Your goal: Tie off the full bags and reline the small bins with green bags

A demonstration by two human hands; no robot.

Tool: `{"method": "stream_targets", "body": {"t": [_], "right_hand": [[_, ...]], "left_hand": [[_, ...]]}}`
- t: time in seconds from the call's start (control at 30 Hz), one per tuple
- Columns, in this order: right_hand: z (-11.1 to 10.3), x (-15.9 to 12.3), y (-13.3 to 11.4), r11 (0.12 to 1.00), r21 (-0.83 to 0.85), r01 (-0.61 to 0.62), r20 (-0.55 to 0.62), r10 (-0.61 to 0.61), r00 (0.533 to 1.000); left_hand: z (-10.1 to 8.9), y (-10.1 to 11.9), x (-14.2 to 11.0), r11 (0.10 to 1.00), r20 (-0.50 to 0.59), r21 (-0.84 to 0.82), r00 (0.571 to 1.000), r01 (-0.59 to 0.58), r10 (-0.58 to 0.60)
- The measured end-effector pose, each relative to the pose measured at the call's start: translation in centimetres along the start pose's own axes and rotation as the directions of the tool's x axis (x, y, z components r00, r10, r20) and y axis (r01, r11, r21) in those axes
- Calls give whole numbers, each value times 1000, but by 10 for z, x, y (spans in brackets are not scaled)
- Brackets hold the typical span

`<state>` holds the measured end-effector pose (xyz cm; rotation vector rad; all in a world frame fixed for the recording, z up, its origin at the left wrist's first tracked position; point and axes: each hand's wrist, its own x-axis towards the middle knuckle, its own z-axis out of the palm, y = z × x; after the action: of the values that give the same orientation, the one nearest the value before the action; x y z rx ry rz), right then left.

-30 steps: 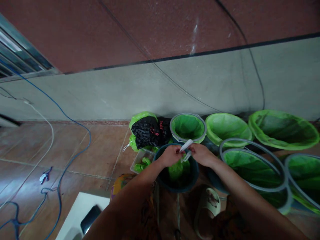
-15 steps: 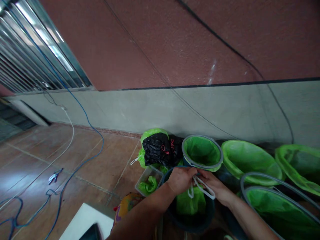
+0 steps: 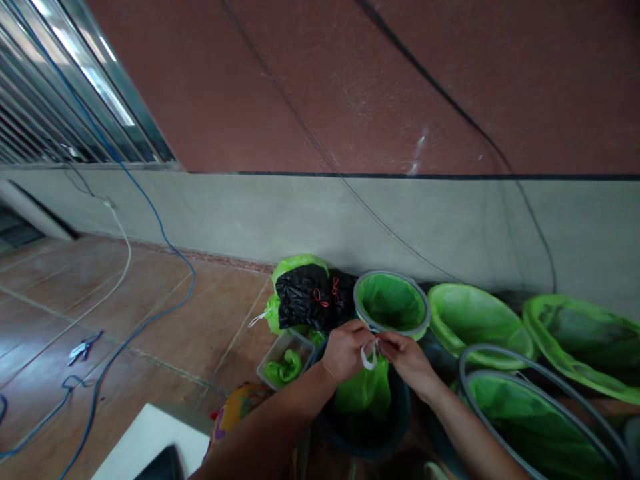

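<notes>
My left hand (image 3: 349, 352) and my right hand (image 3: 403, 359) meet over a dark bucket (image 3: 331, 427), their fingers pinched together on a white drawstring (image 3: 369, 357). The drawstring is looped at the neck of a green plastic bag (image 3: 364, 393), which hangs gathered inside the bucket's mouth. Both hands are closed on the string; the exact knot between the fingertips is too small to make out. Just behind them stands a bin (image 3: 393, 303) with a grey rim and a green liner.
Black tied bags (image 3: 303, 297) with red strings lie by the wall, left of a row of green-lined bins (image 3: 480, 323). A clear tub (image 3: 265, 370) holds green plastic. Blue cable (image 3: 143, 327), scissors-like tool (image 3: 85, 348) and a white box (image 3: 150, 440) are on the tiled floor at left.
The wide drawstring loops are drawn smaller, and my hands are pinching closer at the string. The whole view has shifted slightly, so things appear further left.
</notes>
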<state>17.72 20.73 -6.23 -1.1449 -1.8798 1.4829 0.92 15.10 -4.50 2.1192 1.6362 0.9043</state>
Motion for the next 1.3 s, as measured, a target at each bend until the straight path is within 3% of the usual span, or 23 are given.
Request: {"method": "stream_targets", "body": {"t": [0.1,0.2,0.3,0.37,0.43,0.5,0.67,0.73,0.83,0.93,1.07,1.2,1.3], "right_hand": [[-3,2,3,950,-300,87,-88,-118,989],[-9,0,5,791,-601,113,-57,-184,981],[-17,-2,11,622,-782,45,-54,-141,989],[-22,-3,16,590,-808,-5,-83,-106,991],[-24,-3,18,641,-767,-37,-123,-90,988],[-23,-3,18,740,-672,-28,-137,-87,987],[-20,-1,9,950,-309,-52,-52,37,998],[-20,-1,1,977,-204,-65,-45,57,997],[-19,-2,-16,996,-85,-33,-11,32,999],[-15,-6,-31,1000,13,-14,85,13,996],[-11,-9,-42,985,171,-29,141,4,990],[-15,-7,-42,867,497,-30,-32,53,998],[-17,-4,-35,847,527,-74,-97,146,985]], "left_hand": [[-1,0,1,996,32,37,996,84,-85],[-2,0,3,964,73,120,966,238,-248],[-3,-6,4,894,92,182,898,409,-429],[-3,-13,5,846,138,121,835,519,-532],[-3,-17,6,796,223,-45,783,603,-581],[-1,-18,8,718,277,-256,761,647,-587],[8,-10,11,315,394,-718,735,621,-551],[11,-8,11,250,409,-753,732,608,-545],[15,-11,11,298,360,-769,769,565,-528],[15,-14,10,438,348,-723,830,534,-436],[15,-13,8,637,368,-602,876,480,-312],[14,-9,8,657,372,-627,902,418,-219],[13,-6,9,640,320,-655,915,402,-248]]}}
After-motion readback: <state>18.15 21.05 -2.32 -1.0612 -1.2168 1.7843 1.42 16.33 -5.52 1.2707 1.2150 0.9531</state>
